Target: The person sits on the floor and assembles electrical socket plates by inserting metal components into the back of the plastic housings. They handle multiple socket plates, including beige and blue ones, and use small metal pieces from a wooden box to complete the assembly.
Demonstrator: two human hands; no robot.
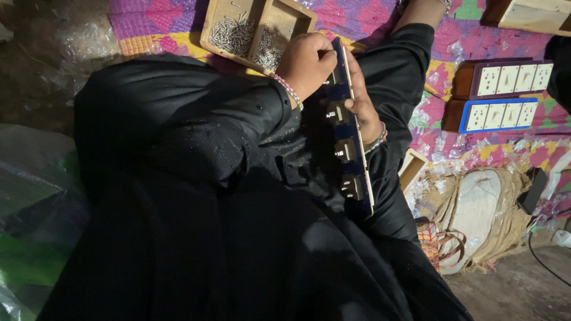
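On lap, hands grip blue switchboard (edgewise)

1. This looks like a home workshop run on the floor: the person sits on a bright patchwork mat spread over bare ground.
2. Just beyond the fingers lies a wooden tray, its compartments heaped with small metal screws.
3. Well to the right of the fingers, finished switch boards lie side by side on the mat.
4. Nearer the person than the fingers, a woven straw bag rests on the ground.
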